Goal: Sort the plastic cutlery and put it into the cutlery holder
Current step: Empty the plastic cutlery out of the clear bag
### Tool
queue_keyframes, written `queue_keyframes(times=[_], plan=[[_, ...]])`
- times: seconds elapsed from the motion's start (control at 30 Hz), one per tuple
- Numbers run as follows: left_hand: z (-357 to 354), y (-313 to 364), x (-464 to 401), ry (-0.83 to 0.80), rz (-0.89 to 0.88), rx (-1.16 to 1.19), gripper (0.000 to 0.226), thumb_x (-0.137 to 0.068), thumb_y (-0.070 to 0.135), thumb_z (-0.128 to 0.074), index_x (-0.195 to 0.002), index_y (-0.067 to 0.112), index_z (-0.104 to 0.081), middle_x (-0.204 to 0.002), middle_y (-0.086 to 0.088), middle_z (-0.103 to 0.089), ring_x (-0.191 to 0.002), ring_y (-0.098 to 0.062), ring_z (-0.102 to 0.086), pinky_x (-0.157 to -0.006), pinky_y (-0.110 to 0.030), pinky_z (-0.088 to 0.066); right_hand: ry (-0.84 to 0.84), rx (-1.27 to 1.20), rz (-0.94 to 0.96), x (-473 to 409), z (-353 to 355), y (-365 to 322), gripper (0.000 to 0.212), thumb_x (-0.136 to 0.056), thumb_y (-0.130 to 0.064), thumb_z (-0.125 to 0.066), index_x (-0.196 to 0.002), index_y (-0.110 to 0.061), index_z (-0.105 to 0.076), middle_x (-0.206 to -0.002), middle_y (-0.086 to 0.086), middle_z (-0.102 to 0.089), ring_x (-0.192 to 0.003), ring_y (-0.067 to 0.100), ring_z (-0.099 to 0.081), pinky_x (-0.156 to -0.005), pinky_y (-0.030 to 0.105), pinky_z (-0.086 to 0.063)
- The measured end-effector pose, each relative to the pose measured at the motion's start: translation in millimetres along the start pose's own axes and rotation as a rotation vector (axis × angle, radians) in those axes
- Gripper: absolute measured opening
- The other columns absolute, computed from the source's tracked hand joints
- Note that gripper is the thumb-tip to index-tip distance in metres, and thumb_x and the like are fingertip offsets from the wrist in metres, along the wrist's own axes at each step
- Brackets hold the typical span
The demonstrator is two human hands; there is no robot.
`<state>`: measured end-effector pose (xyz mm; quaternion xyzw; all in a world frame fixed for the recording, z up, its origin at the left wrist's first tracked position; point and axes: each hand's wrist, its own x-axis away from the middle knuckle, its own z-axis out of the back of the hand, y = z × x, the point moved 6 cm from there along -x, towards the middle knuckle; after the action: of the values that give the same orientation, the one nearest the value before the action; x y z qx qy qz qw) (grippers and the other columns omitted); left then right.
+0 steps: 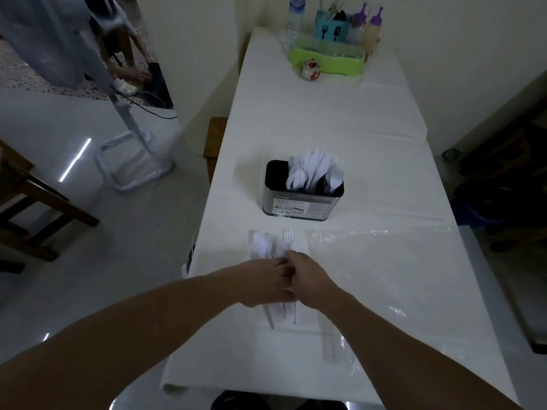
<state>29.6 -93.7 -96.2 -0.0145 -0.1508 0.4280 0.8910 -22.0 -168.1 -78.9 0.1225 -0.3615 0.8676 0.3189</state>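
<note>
A small pile of white plastic cutlery lies on the white tablecloth near the front, spoons at the left, forks in the middle. My left hand and my right hand meet over the pile's handles, fingers curled on the pieces; which pieces each one grips is hidden. Handle ends stick out below the hands. Further back stands the black and silver cutlery holder, with white spoons, knives and forks upright in it.
A clear plastic bag lies flat to the right of the pile. At the far end stand a green tray, a blue utensil pot, bottles and a small teapot. Wooden chairs stand at the table's left side.
</note>
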Motion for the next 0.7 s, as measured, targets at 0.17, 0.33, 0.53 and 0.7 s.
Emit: queue_keyframes(times=[0.17, 0.33, 0.53, 0.7], plan=[[4, 1, 6, 0.094, 0.006, 0.037, 0.075, -0.066, 0.034, -0.076, -0.137, 0.025, -0.053, -0.136, -0.004, -0.057, -0.137, -0.034, -0.037, -0.116, -0.052, -0.028, -0.019, -0.027, 0.037, 6, -1, 0, 0.046, -0.089, -0.011, -0.055, -0.134, -0.009, -0.046, -0.135, 0.011, -0.048, -0.119, 0.025, -0.050, -0.098, 0.028, -0.040], [9, 4, 13, 0.037, -0.002, 0.044, 0.097, -0.058, 0.040, -0.081, -0.146, 0.023, -0.042, -0.149, -0.009, -0.046, -0.142, -0.036, -0.030, -0.116, -0.054, -0.026, 0.017, -0.075, 0.013, 7, -7, 11, 0.043, -0.087, -0.012, -0.057, -0.130, -0.016, -0.051, -0.132, 0.003, -0.051, -0.120, 0.020, -0.052, -0.096, 0.023, -0.040], [23, 11, 8, 0.089, 0.109, 0.135, 0.065, -0.071, 0.024, -0.066, -0.135, 0.017, -0.056, -0.141, -0.011, -0.053, -0.134, -0.030, -0.043, -0.114, -0.045, -0.034, 0.100, -0.064, 0.071, 20, 16, 17, 0.049, -0.089, -0.004, -0.050, -0.139, -0.006, -0.048, -0.139, 0.012, -0.049, -0.127, 0.025, -0.048, -0.107, 0.026, -0.034], [50, -4, -23, 0.361, 0.577, 0.530, 0.026, -0.082, 0.027, -0.048, -0.095, 0.015, -0.067, -0.091, -0.004, -0.064, -0.082, -0.021, -0.061, -0.073, -0.037, -0.055, 0.284, -0.056, 0.132, 32, 57, 41, 0.041, -0.086, 0.000, -0.051, -0.125, -0.006, -0.062, -0.122, 0.013, -0.062, -0.111, 0.025, -0.060, -0.098, 0.027, -0.044]])
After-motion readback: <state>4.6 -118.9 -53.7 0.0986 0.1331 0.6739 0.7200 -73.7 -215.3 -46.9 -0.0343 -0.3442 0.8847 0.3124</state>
